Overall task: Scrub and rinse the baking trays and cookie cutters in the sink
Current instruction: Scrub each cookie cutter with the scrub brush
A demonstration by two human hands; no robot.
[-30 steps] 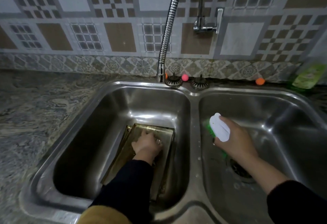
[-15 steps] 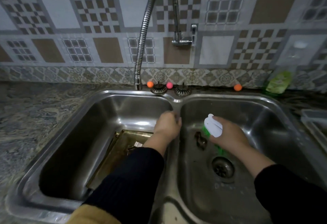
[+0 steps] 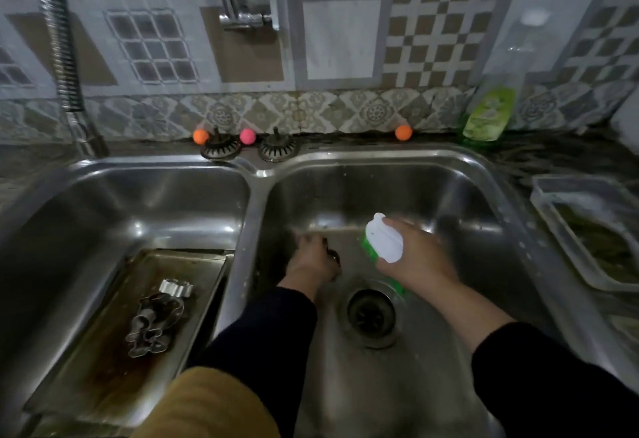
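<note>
steel baking tray point(image 3: 103, 361) lengthwise front-to-back

A baking tray point(image 3: 114, 361) lies in the left basin point(image 3: 145, 202), with cookie cutters point(image 3: 155, 320) on it. In the right basin point(image 3: 432, 188) the left hand point(image 3: 313, 261) is left of the right hand point(image 3: 415, 254), which holds a scrub brush point(image 3: 383, 242) behind the drain point(image 3: 371, 313). Two strainers point(image 3: 221, 149) sit on the sink's rear rim. A bottle point(image 3: 487, 116) stands on the bench point(image 3: 553, 157) behind a container point(image 3: 587, 226)
</note>
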